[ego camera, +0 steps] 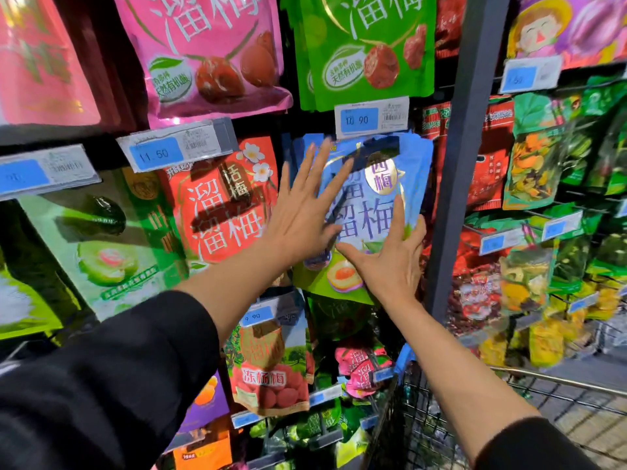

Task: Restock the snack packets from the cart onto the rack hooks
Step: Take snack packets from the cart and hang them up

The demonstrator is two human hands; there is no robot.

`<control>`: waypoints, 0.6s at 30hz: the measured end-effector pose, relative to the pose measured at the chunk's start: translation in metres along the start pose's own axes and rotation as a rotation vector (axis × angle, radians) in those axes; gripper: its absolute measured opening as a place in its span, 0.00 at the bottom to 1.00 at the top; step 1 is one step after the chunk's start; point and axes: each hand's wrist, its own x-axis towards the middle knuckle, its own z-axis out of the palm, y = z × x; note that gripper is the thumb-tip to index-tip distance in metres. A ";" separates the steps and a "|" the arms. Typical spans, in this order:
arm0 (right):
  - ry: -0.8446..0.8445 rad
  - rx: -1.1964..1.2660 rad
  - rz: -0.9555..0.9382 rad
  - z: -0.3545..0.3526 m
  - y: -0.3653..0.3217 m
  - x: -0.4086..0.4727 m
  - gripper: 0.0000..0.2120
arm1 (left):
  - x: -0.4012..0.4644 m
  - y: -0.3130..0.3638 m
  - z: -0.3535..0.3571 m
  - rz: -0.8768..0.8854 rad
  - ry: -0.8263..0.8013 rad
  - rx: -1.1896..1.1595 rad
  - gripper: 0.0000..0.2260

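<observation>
A blue snack packet (pixel 373 212) with white-and-purple lettering hangs on the rack at centre, under a price tag reading 10.90 (pixel 371 116). My left hand (pixel 305 215) lies flat against its left side, fingers straight and spread. My right hand (pixel 390 259) presses its lower right part, fingers straight, thumb stretched left across the packet's bottom. More blue packets show behind the front one. The wire cart (pixel 509 412) stands at lower right, below my right forearm; its contents are hidden.
Red packets (pixel 220 205) hang left of the blue ones, pink (pixel 210 56) and green packets (pixel 366 52) above. A dark upright post (pixel 458 184) runs just right of the blue packets. Further packets fill the hooks beyond it and below.
</observation>
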 end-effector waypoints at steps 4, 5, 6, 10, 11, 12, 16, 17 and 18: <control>-0.109 0.009 -0.076 -0.001 0.008 0.037 0.57 | -0.041 0.006 0.031 -0.290 -0.081 -0.418 0.45; -0.144 0.023 -0.087 0.000 0.012 0.047 0.57 | -0.047 0.009 0.035 -0.358 -0.128 -0.522 0.47; -0.176 0.041 -0.099 0.002 0.017 0.056 0.58 | -0.050 0.011 0.039 -0.404 -0.169 -0.606 0.49; -0.191 0.112 -0.138 0.010 0.032 0.081 0.65 | -0.053 0.021 0.054 -0.540 -0.275 -0.764 0.53; -0.182 0.149 -0.103 0.012 0.034 0.086 0.66 | -0.051 0.023 0.058 -0.581 -0.274 -0.791 0.54; -0.182 0.209 -0.042 0.015 0.037 0.091 0.66 | -0.049 0.024 0.062 -0.631 -0.266 -0.821 0.55; -0.215 0.512 0.260 0.025 0.043 0.114 0.68 | -0.033 0.020 0.078 -0.853 -0.222 -0.937 0.60; -0.218 0.566 0.301 0.028 0.048 0.122 0.69 | -0.029 0.018 0.081 -0.912 -0.216 -0.966 0.61; -0.228 0.603 0.313 0.032 0.052 0.130 0.68 | -0.024 0.017 0.086 -0.957 -0.210 -0.999 0.62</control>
